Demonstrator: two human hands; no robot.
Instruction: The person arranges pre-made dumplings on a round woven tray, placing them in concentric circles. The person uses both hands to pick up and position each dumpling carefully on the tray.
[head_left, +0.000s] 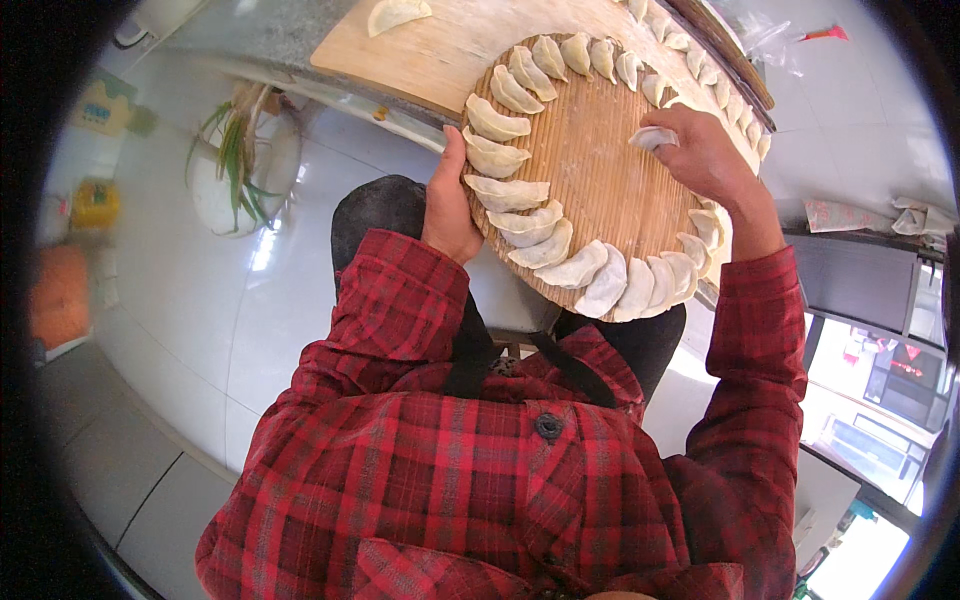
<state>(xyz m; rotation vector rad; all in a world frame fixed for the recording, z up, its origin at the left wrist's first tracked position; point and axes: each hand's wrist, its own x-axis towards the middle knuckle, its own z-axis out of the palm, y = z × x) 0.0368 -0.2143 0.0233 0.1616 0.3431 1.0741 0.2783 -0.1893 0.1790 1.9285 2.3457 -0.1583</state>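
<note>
My left hand (453, 206) grips the left edge of a round wooden board (592, 165), its thumb along the rim and its fingers hidden beneath. Folded dumplings (507, 193) lie in a ring around the board's edge, some overlapping near the bottom. Above the right part of the board, my right hand (694, 150) pinches one dumpling (654, 138) between thumb and fingers. The board's far side overlaps a large floured wooden board (442, 45) on the counter.
One dumpling (399, 15) lies on the large board's left part, and a row of dumplings (707, 73) runs along its right side beside a dark wooden stick (724, 49). Leafy green stalks (236, 161) rest on a white round thing at the left. Clear plastic (772, 45) lies at the upper right.
</note>
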